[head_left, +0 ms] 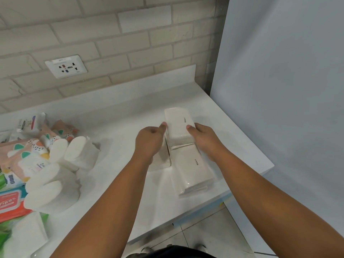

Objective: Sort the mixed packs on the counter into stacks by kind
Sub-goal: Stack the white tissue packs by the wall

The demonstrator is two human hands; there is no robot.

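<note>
Both my hands hold a white tissue pack [177, 125] at the right part of the white counter [130, 108]. My left hand [150, 141] grips its left side with the thumb up along the edge. My right hand [202, 139] grips its right side, thumb on top. A second white tissue pack [193, 170] lies just in front of it, end to end. At the far left lies a mixed heap: white tissue packs [54, 185], pink patterned wipes packs [24, 155], and a red wipes pack [11, 203].
A tiled wall with a power socket [66, 67] runs behind the counter. A pale wall panel [279, 90] stands at the right. The counter's front edge [186, 215] runs diagonally, with floor tiles below it. A green pack [3, 229] shows at the lower left.
</note>
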